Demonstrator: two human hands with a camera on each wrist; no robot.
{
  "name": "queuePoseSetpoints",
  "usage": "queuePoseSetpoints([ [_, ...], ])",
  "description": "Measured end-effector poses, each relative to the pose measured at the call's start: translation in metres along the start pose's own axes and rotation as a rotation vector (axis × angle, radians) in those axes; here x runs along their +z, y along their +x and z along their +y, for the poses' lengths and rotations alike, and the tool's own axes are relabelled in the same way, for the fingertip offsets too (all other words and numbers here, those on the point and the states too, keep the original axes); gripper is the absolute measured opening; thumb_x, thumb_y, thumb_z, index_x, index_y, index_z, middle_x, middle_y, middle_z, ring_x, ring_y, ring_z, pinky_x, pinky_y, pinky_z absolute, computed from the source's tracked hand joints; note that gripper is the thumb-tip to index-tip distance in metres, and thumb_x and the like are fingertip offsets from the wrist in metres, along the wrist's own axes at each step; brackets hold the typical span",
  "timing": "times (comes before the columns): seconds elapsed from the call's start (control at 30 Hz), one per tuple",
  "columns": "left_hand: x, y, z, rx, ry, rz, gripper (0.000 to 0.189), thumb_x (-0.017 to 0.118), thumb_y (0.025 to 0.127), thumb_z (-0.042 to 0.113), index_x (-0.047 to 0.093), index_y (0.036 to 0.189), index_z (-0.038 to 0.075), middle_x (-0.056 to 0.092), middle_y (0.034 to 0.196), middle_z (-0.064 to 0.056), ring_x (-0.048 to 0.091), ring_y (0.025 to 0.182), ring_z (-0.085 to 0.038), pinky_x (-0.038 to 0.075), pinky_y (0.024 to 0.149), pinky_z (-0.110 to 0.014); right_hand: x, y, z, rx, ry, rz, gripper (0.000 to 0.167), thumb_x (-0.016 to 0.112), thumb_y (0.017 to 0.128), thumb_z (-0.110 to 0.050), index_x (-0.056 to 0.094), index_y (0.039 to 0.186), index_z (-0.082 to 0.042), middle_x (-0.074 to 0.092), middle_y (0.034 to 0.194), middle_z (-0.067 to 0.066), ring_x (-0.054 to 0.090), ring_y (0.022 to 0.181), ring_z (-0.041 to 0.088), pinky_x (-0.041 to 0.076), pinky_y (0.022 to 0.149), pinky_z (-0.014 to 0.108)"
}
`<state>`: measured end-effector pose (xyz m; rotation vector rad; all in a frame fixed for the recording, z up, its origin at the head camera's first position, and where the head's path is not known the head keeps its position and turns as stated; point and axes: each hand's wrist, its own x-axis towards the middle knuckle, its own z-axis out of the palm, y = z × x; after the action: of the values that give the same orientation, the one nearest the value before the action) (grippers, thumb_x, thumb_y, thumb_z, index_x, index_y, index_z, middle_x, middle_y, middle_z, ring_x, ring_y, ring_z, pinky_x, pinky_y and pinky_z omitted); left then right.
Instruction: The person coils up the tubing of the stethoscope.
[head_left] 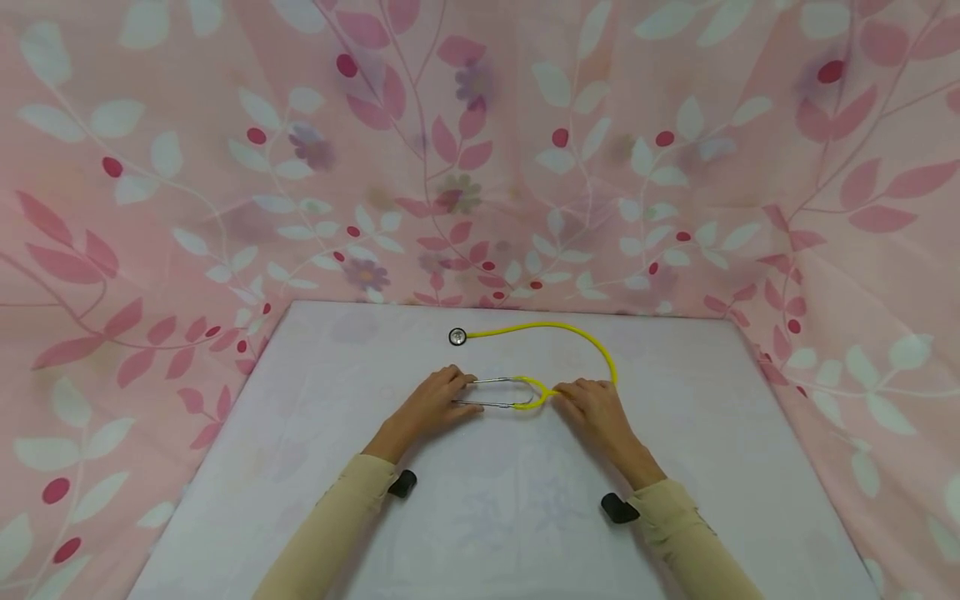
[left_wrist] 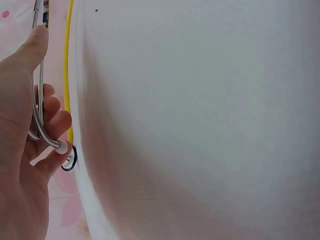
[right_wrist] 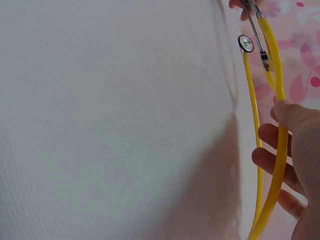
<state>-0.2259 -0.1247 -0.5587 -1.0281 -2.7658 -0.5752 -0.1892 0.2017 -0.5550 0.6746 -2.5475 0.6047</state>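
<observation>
A stethoscope point(head_left: 542, 324) with yellow tubing point(right_wrist: 282, 145) lies across the middle of a pale table point(head_left: 487, 517), between and beyond the two hands; the left hand point(head_left: 437, 398) has its fingers loosely curled about the ends of the metal ear tubes point(head_left: 492, 381), thumb on one side and fingers on the other, with a white ear tip point(left_wrist: 61, 147) showing beside the fingers; the right hand point(head_left: 598, 410) pinches the tubing just past the fork, thumb against it and the other fingers partly bent; from there the tubing curves away and back leftward to the round chest piece point(head_left: 457, 337), which lies beyond the ear tubes; pink floral cloth point(head_left: 510, 167) hangs behind the table.
</observation>
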Motion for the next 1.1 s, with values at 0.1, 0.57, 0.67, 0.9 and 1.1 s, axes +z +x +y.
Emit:
queuePoseSetpoints([
  [0.1,-0.002,-0.001,0.002,0.016,-0.02,0.005,0.051,0.071,0.088,0.042,0.062,0.124,0.008,0.061,0.099,-0.001,0.054,0.087,-0.015,0.048,0.085,-0.037,-0.006,0.002,0.0,0.006,0.014,-0.006,0.019,0.077,0.084,-0.018,0.075,0.102,-0.013,0.072,0.087,0.001,0.067,0.082,0.019,0.044,0.079,0.042],
  [0.57,-0.014,-0.007,0.003,0.077,0.023,-0.067,0.049,0.06,0.097,0.036,0.055,0.137,0.008,0.056,0.094,0.002,0.049,0.082,-0.011,0.046,0.077,-0.028,-0.055,-0.003,0.04,0.008,0.11,-0.041,0.027,0.08,0.078,-0.004,0.073,0.104,-0.008,0.07,0.093,0.004,0.066,0.084,0.023,0.051,0.077,0.045],
  [0.67,-0.017,-0.009,0.005,0.108,0.028,-0.074,0.05,0.058,0.099,0.033,0.052,0.141,0.006,0.056,0.097,0.001,0.046,0.082,-0.009,0.044,0.076,-0.025,-0.064,0.001,0.046,0.026,0.114,-0.005,0.025,0.08,0.078,-0.005,0.074,0.102,-0.007,0.071,0.093,0.006,0.067,0.087,0.026,0.052,0.079,0.048],
  [0.9,-0.026,-0.009,0.009,0.126,-0.044,-0.054,0.048,0.061,0.097,0.032,0.055,0.138,0.007,0.057,0.095,0.002,0.047,0.082,-0.008,0.045,0.075,-0.025,-0.069,0.017,0.044,-0.013,0.18,0.079,0.028,0.079,0.078,-0.004,0.074,0.105,-0.008,0.07,0.101,0.006,0.066,0.095,0.025,0.051,0.083,0.038],
  [1.1,-0.031,-0.005,0.022,0.186,-0.081,-0.041,0.047,0.063,0.096,0.033,0.058,0.136,0.009,0.061,0.097,0.003,0.051,0.086,-0.008,0.043,0.107,-0.035,-0.063,0.042,0.027,-0.019,0.447,0.132,0.029,0.079,0.076,0.002,0.076,0.103,-0.008,0.074,0.095,0.006,0.065,0.083,0.015,0.046,0.076,0.011],
])
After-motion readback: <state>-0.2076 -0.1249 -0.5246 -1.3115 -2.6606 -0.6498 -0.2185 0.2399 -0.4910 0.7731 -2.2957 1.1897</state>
